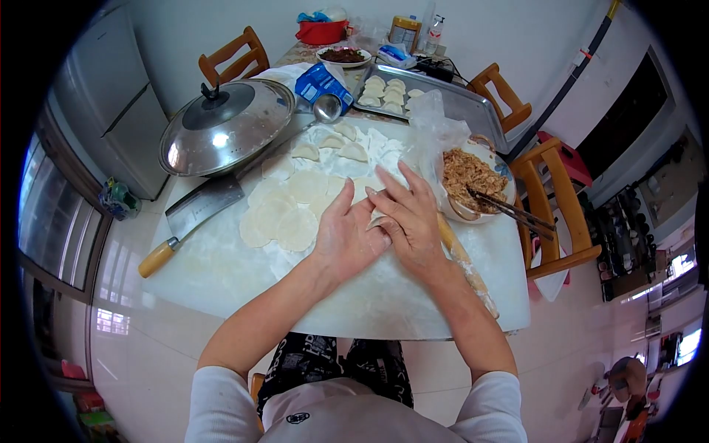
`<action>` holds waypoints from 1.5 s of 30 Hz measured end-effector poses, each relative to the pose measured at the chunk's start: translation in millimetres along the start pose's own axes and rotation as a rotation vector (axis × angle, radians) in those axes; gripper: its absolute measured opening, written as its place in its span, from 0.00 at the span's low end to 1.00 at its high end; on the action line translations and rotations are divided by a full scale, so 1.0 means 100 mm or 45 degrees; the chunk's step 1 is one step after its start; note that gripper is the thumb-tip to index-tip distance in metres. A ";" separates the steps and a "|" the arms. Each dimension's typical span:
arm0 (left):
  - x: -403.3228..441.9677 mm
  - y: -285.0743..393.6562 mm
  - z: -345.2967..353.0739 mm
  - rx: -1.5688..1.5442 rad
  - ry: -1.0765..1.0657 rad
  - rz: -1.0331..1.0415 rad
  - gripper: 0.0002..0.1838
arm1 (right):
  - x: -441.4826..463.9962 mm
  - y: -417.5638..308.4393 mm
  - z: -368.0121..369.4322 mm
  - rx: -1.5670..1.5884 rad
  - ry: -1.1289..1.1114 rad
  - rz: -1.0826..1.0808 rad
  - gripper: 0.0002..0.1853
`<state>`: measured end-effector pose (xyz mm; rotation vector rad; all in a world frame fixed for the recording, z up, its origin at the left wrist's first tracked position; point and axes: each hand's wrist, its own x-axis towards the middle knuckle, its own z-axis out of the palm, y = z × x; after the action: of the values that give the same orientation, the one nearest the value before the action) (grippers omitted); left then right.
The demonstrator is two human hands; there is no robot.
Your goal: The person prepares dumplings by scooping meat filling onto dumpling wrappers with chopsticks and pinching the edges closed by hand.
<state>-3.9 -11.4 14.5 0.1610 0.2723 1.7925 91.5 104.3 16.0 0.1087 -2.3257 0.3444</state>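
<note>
Above the middle of the board, my two hands meet around a small folded dumpling [377, 219], mostly hidden by fingers. My left hand [346, 235] is palm up, thumb raised, with its fingers curled under the dumpling. From the right, my right hand [413, 229] closes over it, thumb pressed at its edge. Flat round dumpling wrappers [284, 214] overlap in a pile left of my hands. Just beyond lie several folded dumplings [353, 151] on floured board. A floury rolling pin [469, 267] rests partly under my right forearm.
A bowl of filling [473, 177] with chopsticks [517, 213] stands at right, beside a plastic bag [436, 133]. At left are a cleaver [203, 210] and a lidded wok [229, 125] with a ladle [326, 109]. Behind sits a metal tray [465, 111] holding rows of dumplings.
</note>
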 end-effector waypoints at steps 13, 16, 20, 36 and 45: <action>0.06 -0.05 -0.10 -0.069 0.097 0.021 0.21 | -0.05 0.08 0.03 -0.075 -0.061 -0.040 0.28; 0.11 -0.04 -0.31 -0.140 -0.039 -0.090 0.17 | -0.02 0.02 0.01 -0.087 -0.079 -0.040 0.27; 0.10 -0.01 -0.26 -0.126 -0.182 -0.087 0.16 | 0.05 -0.08 0.01 0.061 0.115 0.108 0.22; 0.10 -0.01 -0.27 -0.284 -0.133 -0.013 0.17 | -0.04 0.08 0.01 -0.037 -0.014 0.004 0.23; 0.04 0.03 -0.08 -0.250 -0.147 0.010 0.20 | 0.04 -0.06 0.02 0.169 0.259 0.155 0.19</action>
<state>-10.3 -8.8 7.3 0.1257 0.0126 1.7992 87.9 97.9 18.7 -0.0037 -2.1124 0.5458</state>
